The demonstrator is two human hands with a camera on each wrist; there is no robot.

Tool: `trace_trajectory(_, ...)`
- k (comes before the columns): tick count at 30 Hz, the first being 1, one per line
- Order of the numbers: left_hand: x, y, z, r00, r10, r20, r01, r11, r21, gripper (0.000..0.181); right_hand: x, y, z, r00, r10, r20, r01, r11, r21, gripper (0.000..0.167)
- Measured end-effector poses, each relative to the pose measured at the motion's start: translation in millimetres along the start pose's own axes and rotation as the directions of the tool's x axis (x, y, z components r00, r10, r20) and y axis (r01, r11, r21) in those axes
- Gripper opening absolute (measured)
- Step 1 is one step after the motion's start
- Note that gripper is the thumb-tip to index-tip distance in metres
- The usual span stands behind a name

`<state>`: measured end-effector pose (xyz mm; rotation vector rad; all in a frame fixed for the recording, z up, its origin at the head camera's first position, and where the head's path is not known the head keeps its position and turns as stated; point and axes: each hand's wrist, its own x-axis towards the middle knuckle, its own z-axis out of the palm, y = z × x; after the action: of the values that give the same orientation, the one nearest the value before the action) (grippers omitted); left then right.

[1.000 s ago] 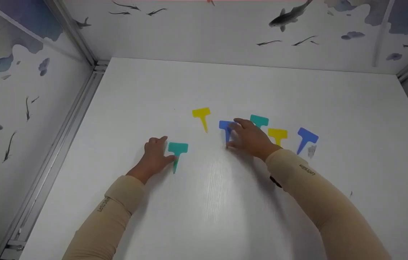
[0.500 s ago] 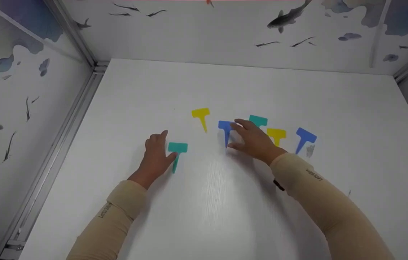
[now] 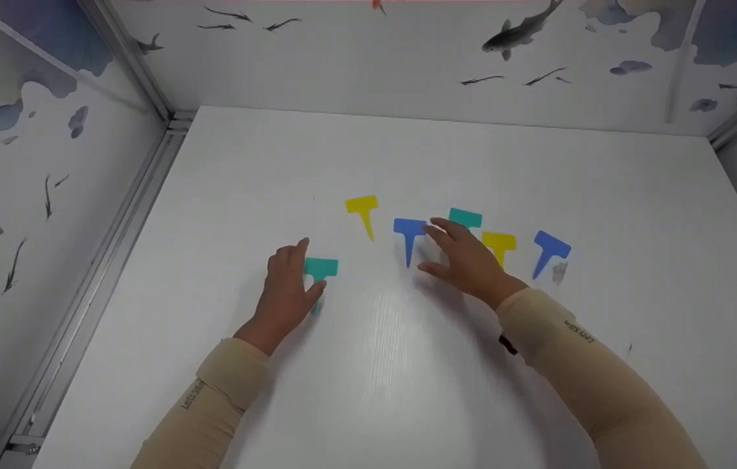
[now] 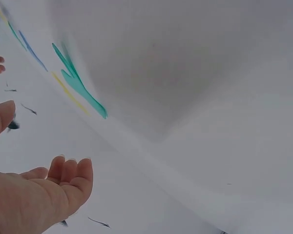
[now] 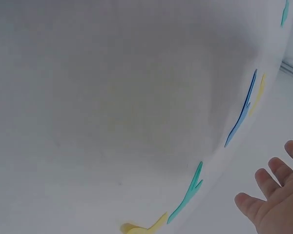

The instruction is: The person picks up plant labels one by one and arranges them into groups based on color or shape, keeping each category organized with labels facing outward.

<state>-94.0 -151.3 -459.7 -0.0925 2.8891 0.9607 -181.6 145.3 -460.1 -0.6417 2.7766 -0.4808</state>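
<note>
Left grip (image 3: 283, 292) spread; teal marker (image 3: 321, 266) just right, stem partly covered. Right grip (image 3: 470, 260) spread; blue marker (image 3: 409, 233) just left. Step, judged: positioning by hand; next move calls for light fingertip contact.

A beige left sleeve (image 3: 195, 417) and a matching right sleeve (image 3: 603, 384) are worn down to the wrists, where each is finished with a broad, band-like cuff (image 3: 234, 366) of the same colour. Small dark lettering (image 3: 578, 331), in which "Let's" can be read, is printed on each just behind the cuff. The fabric is drawn into soft creases. Beneath the right wrist, a small black object (image 3: 508, 344) is seen only in part. The left hand (image 3: 283, 293) and right hand (image 3: 469, 264) are uncovered.
</note>
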Motion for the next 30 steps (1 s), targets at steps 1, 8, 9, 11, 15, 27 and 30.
trace_trajectory(1, -0.7, 0.7, 0.8, 1.0, 0.011, -0.006, -0.011, 1.0, 0.003, 0.077, -1.0, 0.9, 0.0, 1.0, 0.002, -0.006, -0.002, 1.0, 0.001, 0.075)
trace_trajectory(8, -6.1, 5.8, 6.8, 0.996, 0.077, -0.046, -0.074, 0.994, 0.079, 0.076, -7.3, 8.0, 0.4, 0.999, 0.025, -0.035, -0.024, 1.0, 0.012, 0.074)
trace_trajectory(9, -6.7, 6.6, 7.8, 0.995, 0.085, -0.05, -0.08, 0.992, 0.099, 0.077, -7.9, 9.2, 0.6, 0.999, 0.029, -0.034, -0.028, 1.0, 0.014, 0.074)
trace_trajectory(11, -7.4, 8.3, 9.5, 0.994, 0.096, -0.059, -0.087, 0.988, 0.13, 0.077, -9.1, 11.2, 0.9, 0.999, 0.036, -0.033, -0.036, 0.999, 0.02, 0.074)
trace_trajectory(15, -8.1, 10.6, 12.7, 0.992, 0.11, -0.065, -0.097, 0.98, 0.172, 0.076, -9.9, 14.5, 0.7, 0.999, 0.045, -0.029, -0.044, 0.999, 0.03, 0.074)
trace_trajectory(27, -12.0, 4.4, 17.0, 0.991, 0.132, -0.038, -0.122, 0.974, 0.192, 0.071, -8.4, 26.3, -2.8, 0.993, 0.113, -0.019, -0.112, 0.991, 0.079, 0.077)
trace_trajectory(30, -11.9, -0.4, 15.2, 0.989, 0.144, -0.029, -0.137, 0.974, 0.179, 0.07, -8.3, 30.8, -4.1, 0.992, 0.121, -0.023, -0.119, 0.99, 0.073, 0.077)
